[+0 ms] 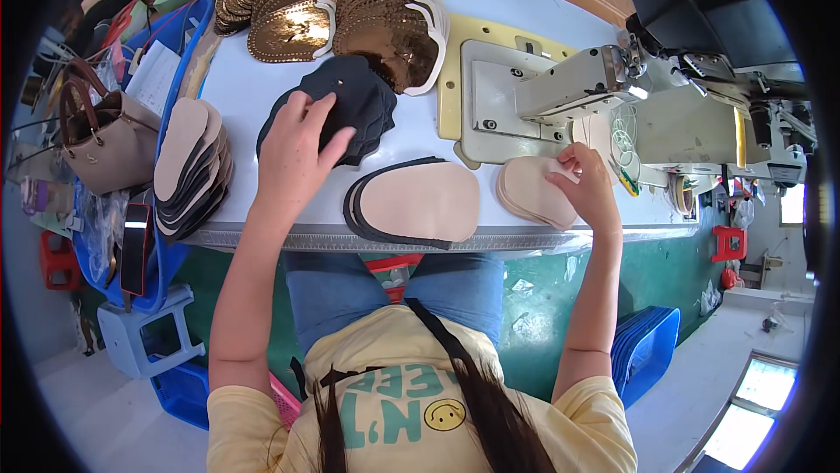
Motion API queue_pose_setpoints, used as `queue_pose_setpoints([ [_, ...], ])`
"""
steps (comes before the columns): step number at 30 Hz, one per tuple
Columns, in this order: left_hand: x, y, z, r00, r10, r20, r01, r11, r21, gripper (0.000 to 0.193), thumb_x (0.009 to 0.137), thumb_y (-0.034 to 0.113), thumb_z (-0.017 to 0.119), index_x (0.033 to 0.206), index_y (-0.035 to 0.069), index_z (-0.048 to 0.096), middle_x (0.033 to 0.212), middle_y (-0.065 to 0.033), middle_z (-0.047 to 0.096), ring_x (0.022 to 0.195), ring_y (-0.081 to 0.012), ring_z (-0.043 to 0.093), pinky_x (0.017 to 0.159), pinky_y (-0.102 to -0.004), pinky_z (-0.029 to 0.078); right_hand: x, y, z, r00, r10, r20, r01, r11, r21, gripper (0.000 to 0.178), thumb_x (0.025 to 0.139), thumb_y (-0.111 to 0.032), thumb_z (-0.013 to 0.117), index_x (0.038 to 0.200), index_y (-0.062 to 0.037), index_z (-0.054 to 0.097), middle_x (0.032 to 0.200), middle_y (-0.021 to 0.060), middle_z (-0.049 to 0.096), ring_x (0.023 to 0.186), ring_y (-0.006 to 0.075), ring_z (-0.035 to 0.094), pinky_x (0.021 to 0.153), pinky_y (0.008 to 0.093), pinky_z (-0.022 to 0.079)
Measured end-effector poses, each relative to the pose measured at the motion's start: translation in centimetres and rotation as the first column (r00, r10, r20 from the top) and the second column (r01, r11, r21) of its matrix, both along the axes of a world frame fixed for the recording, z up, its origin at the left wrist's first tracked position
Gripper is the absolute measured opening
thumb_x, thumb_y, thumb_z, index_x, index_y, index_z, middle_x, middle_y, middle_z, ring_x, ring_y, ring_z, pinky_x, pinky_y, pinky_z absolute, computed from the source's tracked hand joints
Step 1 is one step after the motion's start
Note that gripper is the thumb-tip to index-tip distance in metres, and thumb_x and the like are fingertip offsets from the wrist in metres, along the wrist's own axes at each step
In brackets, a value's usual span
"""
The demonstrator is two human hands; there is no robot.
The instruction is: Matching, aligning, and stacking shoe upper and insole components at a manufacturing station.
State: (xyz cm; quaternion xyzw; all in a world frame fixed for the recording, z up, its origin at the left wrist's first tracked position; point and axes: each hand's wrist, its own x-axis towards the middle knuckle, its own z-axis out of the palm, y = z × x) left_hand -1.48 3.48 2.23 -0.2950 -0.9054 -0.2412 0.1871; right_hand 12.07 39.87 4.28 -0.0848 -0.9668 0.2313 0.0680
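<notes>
From the head view, my left hand (302, 136) lies spread flat on the stack of dark cut pieces (350, 105) mid-bench, steadying it. My right hand (584, 182) pinches the top beige piece (529, 189) near the front edge, beside the sewing machine (577, 79).

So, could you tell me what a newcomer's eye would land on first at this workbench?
Probably the shiny bronze sequinned pieces fanned out at the far edge of the white table, and the sewing machine to the right. Nearer, the left hand rests on a stack of black pieces, while the right hand fingers a pile of beige pieces in front of the machine.
</notes>
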Motion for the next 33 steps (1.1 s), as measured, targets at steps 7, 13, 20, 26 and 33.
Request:
queue_pose_setpoints([
  [7,5.7,2.0,1.9,0.928,-0.164,-0.336,0.203,0.975,0.087,0.047,0.066,0.005,0.068,0.112,0.012,0.068,0.101,-0.0118,0.06,0.075,-0.026,0.053,0.065,-0.0361,0.043,-0.6,0.5,0.4,0.997,0.079,0.022,-0.079,0.996,0.03,0.027,0.07,-0.007,0.075,0.085,-0.0014,0.054,0.083,0.0077,0.054,0.082,0.0232,0.053,0.073,0.033,0.046],
  [13,10.0,2.2,-2.8,0.943,-0.314,-0.107,0.313,0.949,-0.029,0.038,0.071,0.011,0.066,0.109,0.013,0.068,0.114,-0.0123,0.058,0.094,-0.0273,0.053,0.083,-0.0438,0.041,0.3,-0.8,0.7,0.999,-0.042,-0.015,0.042,0.998,0.049,0.026,0.069,-0.004,0.074,0.082,-0.0025,0.052,0.083,0.0087,0.054,0.083,0.025,0.052,0.077,0.0343,0.045],
  [20,10.9,1.7,-3.8,0.955,-0.281,-0.094,0.284,0.958,0.03,0.036,0.072,0.01,0.063,0.108,0.012,0.068,0.121,-0.012,0.057,0.105,-0.0282,0.054,0.091,-0.0458,0.038,1.1,-1.5,-1.0,0.96,0.006,-0.281,0.047,0.982,0.182,0.024,0.067,0.003,0.071,0.078,-0.0036,0.05,0.093,0.012,0.055,0.092,0.0309,0.053,0.08,0.0387,0.044],
  [26,11.8,2.5,-4.0,0.97,-0.231,-0.074,0.233,0.972,0.017,0.037,0.077,0.02,0.065,0.113,0.014,0.066,0.124,-0.0111,0.056,0.108,-0.027,0.052,0.092,-0.047,0.033,2.4,-3.1,-2.0,0.892,0.159,-0.424,-0.006,0.941,0.34,0.023,0.066,0.008,0.066,0.075,-0.0036,0.048,0.092,0.0126,0.057,0.089,0.0327,0.055,0.077,0.0405,0.046],
  [33,12.6,2.2,-5.4,0.971,-0.189,-0.145,0.203,0.975,0.088,0.038,0.076,0.021,0.066,0.113,0.012,0.064,0.125,-0.013,0.053,0.112,-0.0285,0.049,0.095,-0.0488,0.032,2.5,-2.2,-2.3,0.913,-0.321,-0.25,0.294,0.945,-0.141,0.021,0.075,-0.002,0.071,0.093,-0.0003,0.06,0.084,0.0078,0.062,0.076,0.0215,0.061,0.071,0.0296,0.049],
])
